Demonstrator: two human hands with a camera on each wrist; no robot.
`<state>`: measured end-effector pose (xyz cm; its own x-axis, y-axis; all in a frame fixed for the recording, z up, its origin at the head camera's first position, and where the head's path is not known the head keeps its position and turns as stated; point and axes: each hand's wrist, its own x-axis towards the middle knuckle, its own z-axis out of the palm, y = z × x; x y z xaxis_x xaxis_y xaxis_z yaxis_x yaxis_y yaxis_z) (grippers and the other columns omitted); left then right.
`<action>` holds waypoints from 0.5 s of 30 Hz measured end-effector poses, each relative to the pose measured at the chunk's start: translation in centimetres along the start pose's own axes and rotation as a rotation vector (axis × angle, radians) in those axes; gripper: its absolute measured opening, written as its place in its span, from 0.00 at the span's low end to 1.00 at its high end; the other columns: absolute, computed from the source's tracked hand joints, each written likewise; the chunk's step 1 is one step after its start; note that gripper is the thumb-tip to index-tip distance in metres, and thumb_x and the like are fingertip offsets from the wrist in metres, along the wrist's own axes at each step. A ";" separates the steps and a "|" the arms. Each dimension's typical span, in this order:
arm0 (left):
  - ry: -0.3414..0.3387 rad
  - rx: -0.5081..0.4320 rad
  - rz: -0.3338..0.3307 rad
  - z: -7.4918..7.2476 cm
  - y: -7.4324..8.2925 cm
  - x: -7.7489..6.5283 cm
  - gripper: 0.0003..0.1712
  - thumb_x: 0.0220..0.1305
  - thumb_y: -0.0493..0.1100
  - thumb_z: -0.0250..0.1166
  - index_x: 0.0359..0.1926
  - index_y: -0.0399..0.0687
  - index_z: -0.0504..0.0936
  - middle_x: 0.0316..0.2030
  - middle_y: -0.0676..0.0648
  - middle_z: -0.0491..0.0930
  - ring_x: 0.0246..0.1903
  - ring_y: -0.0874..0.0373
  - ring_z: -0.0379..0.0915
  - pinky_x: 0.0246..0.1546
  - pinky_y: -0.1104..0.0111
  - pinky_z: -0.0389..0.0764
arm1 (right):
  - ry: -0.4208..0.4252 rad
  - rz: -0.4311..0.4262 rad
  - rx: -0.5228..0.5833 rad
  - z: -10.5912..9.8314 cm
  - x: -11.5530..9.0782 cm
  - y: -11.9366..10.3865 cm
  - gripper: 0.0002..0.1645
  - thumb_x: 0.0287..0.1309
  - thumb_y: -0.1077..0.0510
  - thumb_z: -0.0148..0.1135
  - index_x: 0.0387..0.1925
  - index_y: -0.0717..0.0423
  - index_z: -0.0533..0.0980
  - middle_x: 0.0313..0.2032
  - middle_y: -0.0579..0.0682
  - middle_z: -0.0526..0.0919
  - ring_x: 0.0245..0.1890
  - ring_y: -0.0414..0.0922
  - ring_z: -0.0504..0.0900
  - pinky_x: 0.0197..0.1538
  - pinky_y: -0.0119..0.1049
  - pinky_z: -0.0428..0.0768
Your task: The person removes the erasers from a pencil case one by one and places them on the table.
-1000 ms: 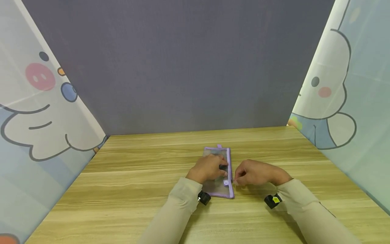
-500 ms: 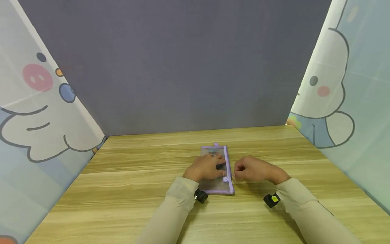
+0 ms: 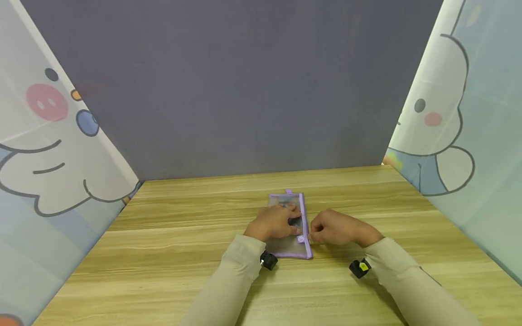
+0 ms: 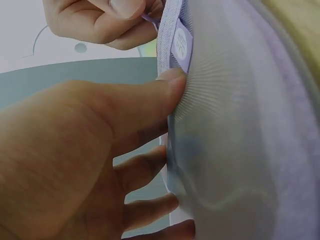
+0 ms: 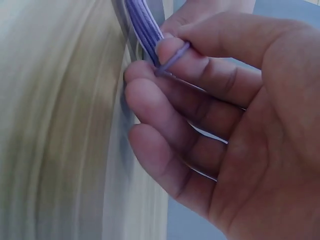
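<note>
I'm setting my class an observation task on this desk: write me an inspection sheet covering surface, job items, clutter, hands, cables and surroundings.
Surface: wood-grain table.
Job items: purple-edged mesh pouch lying flat, zip strip on its right side, small tag beside the strip; contents and zip closure cannot be told.
Clutter: nothing seen.
Left-hand grip: rests on the pouch, fingers spread, thumb near the tag.
Right-hand grip: pinches a purple loop beside the zip strip.
Cables: nothing certain; a thin dark line by the right sleeve is unclear.
Surroundings: dark grey panel behind, cartoon-printed sheets on both sides.
</note>
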<state>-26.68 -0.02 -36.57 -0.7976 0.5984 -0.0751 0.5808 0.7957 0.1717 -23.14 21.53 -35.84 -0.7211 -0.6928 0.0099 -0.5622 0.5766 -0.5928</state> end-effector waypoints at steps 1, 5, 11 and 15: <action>0.003 0.003 0.001 0.0 0.0 0.0 0.35 0.65 0.64 0.65 0.71 0.68 0.71 0.75 0.56 0.60 0.72 0.53 0.57 0.65 0.51 0.65 | -0.009 0.004 0.003 0.0 0.0 -0.1 0.19 0.63 0.60 0.65 0.16 0.48 0.76 0.15 0.34 0.71 0.16 0.30 0.65 0.21 0.27 0.64; 0.004 0.015 -0.004 -0.1 -0.1 0.1 0.35 0.65 0.65 0.64 0.71 0.69 0.71 0.75 0.56 0.59 0.72 0.53 0.57 0.65 0.50 0.66 | -0.067 -0.009 0.043 -0.2 -0.1 -0.4 0.15 0.60 0.63 0.65 0.17 0.54 0.80 0.15 0.38 0.76 0.15 0.30 0.65 0.20 0.26 0.64; 0.001 0.027 -0.011 0.0 -0.1 0.2 0.35 0.64 0.66 0.64 0.71 0.71 0.70 0.75 0.57 0.59 0.73 0.53 0.56 0.63 0.49 0.67 | -0.142 -0.013 0.083 -0.2 -0.3 -0.9 0.17 0.60 0.62 0.65 0.15 0.57 0.81 0.16 0.48 0.81 0.13 0.29 0.61 0.18 0.25 0.60; -0.006 0.020 -0.011 0.3 -0.2 0.3 0.35 0.64 0.65 0.64 0.71 0.72 0.70 0.75 0.57 0.58 0.73 0.52 0.56 0.62 0.47 0.67 | -0.165 0.011 0.095 -0.1 -0.5 -1.4 0.16 0.58 0.63 0.64 0.14 0.58 0.81 0.16 0.48 0.82 0.12 0.29 0.60 0.18 0.25 0.58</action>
<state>-27.02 -0.01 -36.89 -0.8034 0.5897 -0.0827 0.5748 0.8042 0.1509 -22.02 21.12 -34.89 -0.6464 -0.7528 -0.1241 -0.5082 0.5462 -0.6659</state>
